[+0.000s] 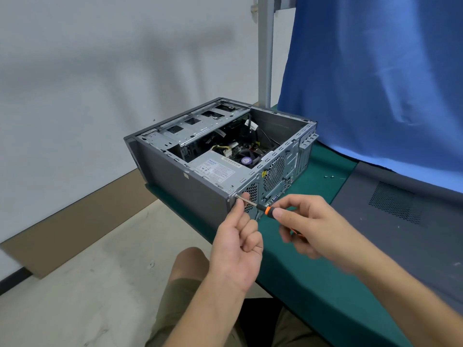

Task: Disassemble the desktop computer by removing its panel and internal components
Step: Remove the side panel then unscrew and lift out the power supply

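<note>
Right hand (308, 229) grips screwdriver (268, 210); left hand (235, 244) pinches its shaft at open case (175, 176) holding power supply (215, 169).

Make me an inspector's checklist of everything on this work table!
Surface: green mat, computer case at its left corner.
Job's things: case open on top; panel lying flat to its right; screwdriver tip at a screw on the back corner.
Clutter: two tiny loose bits, likely screws, on the mat.
Hands: right hand grips the screwdriver handle; left hand pinches its shaft.
Cables: yellow and black wires inside the case.
Surroundings: blue cloth, grey pole, white wall, cardboard along the wall's foot.
</note>
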